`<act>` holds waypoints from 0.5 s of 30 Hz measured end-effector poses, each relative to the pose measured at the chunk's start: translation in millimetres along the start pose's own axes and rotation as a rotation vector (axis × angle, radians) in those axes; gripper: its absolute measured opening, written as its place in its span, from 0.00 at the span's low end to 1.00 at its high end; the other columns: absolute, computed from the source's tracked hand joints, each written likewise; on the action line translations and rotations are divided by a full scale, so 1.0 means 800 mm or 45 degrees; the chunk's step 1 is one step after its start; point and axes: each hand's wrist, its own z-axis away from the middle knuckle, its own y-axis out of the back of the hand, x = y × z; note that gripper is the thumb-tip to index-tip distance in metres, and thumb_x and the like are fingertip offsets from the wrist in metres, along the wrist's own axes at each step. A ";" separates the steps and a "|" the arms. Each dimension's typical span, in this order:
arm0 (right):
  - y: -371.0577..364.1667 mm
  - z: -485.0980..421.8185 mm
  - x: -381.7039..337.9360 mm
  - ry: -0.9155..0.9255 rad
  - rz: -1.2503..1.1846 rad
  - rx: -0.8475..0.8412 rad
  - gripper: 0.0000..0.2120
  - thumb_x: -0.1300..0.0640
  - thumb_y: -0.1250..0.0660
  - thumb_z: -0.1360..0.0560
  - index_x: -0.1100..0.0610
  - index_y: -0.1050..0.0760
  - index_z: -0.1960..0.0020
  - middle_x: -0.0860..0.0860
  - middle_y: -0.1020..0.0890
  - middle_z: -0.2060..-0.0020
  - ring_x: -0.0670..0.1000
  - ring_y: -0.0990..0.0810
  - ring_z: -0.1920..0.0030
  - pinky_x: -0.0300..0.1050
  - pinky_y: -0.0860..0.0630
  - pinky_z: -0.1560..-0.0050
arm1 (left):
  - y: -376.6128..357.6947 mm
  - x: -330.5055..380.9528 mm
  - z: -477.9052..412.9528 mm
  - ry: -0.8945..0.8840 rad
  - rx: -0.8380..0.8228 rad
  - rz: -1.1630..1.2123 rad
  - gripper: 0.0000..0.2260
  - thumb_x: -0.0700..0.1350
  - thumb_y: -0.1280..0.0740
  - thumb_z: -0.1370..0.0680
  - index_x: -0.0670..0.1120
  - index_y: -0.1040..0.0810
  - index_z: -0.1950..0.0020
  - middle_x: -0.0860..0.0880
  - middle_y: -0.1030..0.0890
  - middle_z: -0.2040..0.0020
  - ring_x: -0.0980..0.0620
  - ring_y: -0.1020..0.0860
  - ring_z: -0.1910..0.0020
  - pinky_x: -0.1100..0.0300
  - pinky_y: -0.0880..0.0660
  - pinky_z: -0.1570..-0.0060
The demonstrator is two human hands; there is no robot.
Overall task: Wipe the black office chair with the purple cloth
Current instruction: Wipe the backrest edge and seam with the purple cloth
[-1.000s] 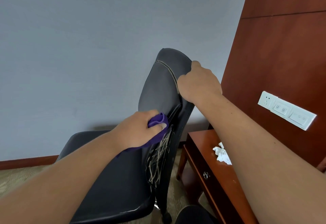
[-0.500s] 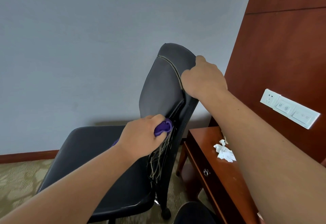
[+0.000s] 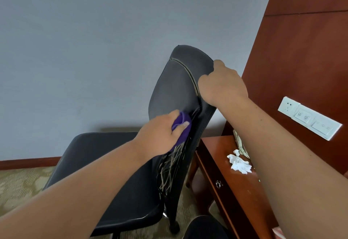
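The black office chair stands side-on in front of me, its backrest upright and its seat stretching left. My left hand grips the bunched purple cloth and presses it against the lower front of the backrest, just above a torn patch with frayed strips hanging down. My right hand grips the backrest's right edge near the top, fingers curled round behind it and hidden.
A reddish wooden side table with a drawer stands right of the chair, with a crumpled white tissue and a coiled cord on it. A white socket panel sits on the wooden wall panel. Patterned carpet lies below; a grey wall is behind.
My left hand has slid the purple cloth a little up the backrest, away from the frayed patch. My right hand keeps its hold on the backrest edge. The view has shifted slightly.
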 end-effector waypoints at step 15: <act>-0.002 -0.001 -0.007 -0.009 0.001 0.009 0.21 0.57 0.43 0.25 0.57 0.35 0.32 0.54 0.28 0.54 0.59 0.27 0.55 0.49 0.33 0.58 | 0.038 0.053 -0.044 -0.057 0.201 0.324 0.10 0.49 0.41 0.15 0.54 0.30 0.56 0.56 0.22 0.60 0.58 0.24 0.61 0.61 0.31 0.58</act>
